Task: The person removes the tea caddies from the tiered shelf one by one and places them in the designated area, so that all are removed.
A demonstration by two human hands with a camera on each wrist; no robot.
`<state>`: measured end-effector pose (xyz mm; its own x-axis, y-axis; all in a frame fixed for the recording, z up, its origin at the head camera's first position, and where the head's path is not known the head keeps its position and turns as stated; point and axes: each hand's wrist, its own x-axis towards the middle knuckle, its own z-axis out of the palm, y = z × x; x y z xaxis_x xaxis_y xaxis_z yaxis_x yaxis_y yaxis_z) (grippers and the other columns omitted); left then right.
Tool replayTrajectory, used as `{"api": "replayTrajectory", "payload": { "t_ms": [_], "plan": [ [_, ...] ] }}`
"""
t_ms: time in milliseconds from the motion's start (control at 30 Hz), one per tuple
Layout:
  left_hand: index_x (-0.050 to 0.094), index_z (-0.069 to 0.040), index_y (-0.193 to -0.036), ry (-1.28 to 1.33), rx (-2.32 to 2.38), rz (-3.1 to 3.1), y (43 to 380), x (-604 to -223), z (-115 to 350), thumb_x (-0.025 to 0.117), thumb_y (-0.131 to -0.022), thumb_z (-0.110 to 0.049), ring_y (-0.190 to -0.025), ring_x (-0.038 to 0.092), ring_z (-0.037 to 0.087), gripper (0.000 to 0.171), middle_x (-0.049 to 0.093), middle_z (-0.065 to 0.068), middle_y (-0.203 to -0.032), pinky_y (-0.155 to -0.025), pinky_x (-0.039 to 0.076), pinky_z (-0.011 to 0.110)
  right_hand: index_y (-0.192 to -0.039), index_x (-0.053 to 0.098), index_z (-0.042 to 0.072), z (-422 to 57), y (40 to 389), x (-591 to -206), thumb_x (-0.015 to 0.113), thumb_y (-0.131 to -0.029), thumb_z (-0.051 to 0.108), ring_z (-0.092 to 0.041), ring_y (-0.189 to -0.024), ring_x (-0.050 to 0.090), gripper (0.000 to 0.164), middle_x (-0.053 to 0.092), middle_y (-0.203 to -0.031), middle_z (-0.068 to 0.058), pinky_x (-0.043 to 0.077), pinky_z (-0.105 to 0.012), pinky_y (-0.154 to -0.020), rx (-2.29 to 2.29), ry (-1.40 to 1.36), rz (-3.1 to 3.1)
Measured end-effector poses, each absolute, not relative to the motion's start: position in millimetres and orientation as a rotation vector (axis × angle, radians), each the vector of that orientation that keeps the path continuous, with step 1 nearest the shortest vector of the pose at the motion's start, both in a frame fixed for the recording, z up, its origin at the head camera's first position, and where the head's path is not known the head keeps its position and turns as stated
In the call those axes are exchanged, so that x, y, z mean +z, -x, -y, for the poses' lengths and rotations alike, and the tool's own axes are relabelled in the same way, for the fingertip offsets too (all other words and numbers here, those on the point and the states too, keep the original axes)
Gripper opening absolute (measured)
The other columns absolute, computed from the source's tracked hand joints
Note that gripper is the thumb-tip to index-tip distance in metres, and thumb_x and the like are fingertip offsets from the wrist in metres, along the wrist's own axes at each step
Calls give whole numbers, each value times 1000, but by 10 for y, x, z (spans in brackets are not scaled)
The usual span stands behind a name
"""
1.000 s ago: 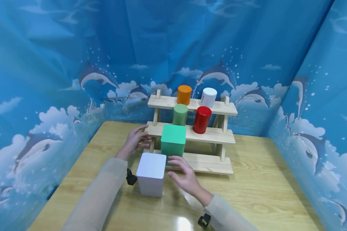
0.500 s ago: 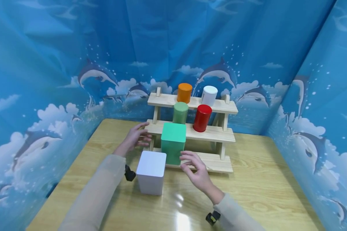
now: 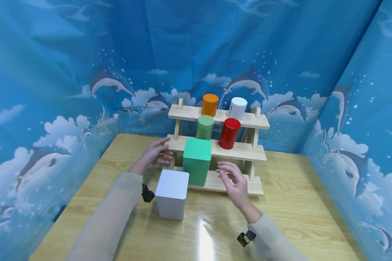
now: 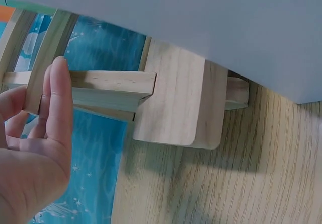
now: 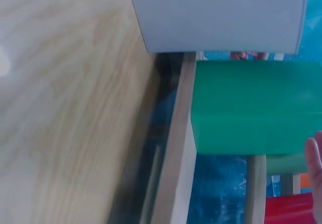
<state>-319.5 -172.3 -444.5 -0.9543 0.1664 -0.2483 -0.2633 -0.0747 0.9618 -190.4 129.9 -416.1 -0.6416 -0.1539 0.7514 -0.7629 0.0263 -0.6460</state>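
A three-tier wooden display stand [image 3: 245, 154] stands on the table. My left hand [image 3: 152, 155] is at the left end of its middle tier, thumb above and fingers below the plank [image 4: 35, 95], which it appears to grip. A tall green box [image 3: 196, 161] stands upright on the bottom tier, left of its middle. In front of it on the table is a white box [image 3: 172, 195], which blocks part of both wrist views. To the right of the green box, my right hand [image 3: 236, 185] hovers with fingers loosely bent, holding nothing. Only its fingertips show in the right wrist view.
The middle tier bears a pale green can [image 3: 204, 127] and a red can [image 3: 229, 134]. On the top tier are an orange can [image 3: 210, 105] and a white can [image 3: 238, 108]. A blue dolphin-print curtain [image 3: 189, 47] encloses the wooden table [image 3: 287, 206].
My right hand has moved right, from beside the white box past the front of the green box. The left hand and the boxes stay in place.
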Motion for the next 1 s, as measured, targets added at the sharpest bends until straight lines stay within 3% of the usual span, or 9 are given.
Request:
{"api": "replayTrajectory", "payload": {
  "t_ms": [267,433,600,733,867,1000],
  "plan": [
    [39,-27,-142,87,2105,-1883,3244,-4453,1728,46,-99,-21,-77,66,23,44,61,21,-104,-70,56,42,-102,53,-21,-1334,1977,-4066,48,-83,-24,-27,-88,62,20,53,-105,-34,55,-30,-72,1674,-881,1868],
    [40,-26,-142,67,2104,-1889,3245,-4455,1738,45,-99,-20,-78,66,24,43,63,17,-97,-70,55,43,-106,53,-20,-1319,2035,-4024,49,-84,-22,-11,-89,62,23,55,-102,-31,55,-29,-71,1665,-864,1897],
    [41,-25,-141,70,2113,-1906,3236,-4466,1718,44,-99,-20,-77,66,24,43,65,14,-92,-70,56,43,-108,53,-18,-1316,2083,-4002,51,-85,-19,-10,-86,61,23,55,-100,-31,55,-28,-70,1656,-854,1928],
    [40,-25,-141,68,2108,-1899,3213,-4450,1712,44,-100,-21,-78,66,24,42,66,13,-91,-70,55,43,-109,53,-17,-1313,2112,-3979,52,-86,-16,-20,-86,60,23,54,-102,-33,54,-25,-71,1668,-834,1951],
    [38,-24,-143,50,2102,-1872,3160,-4375,1714,43,-100,-20,-80,66,26,43,67,14,-92,-73,54,45,-112,53,-15,-1316,2144,-3942,54,-86,-14,-43,-90,56,26,54,-108,-30,53,-24,-76,1655,-825,1977],
    [34,-21,-145,11,2078,-1870,3093,-4281,1715,41,-100,-18,-83,66,28,45,66,17,-96,-78,52,49,-115,51,-15,-1322,2172,-3896,56,-86,-13,-50,-96,53,30,54,-114,-27,52,-32,-80,1653,-825,2012]
  ]
}}
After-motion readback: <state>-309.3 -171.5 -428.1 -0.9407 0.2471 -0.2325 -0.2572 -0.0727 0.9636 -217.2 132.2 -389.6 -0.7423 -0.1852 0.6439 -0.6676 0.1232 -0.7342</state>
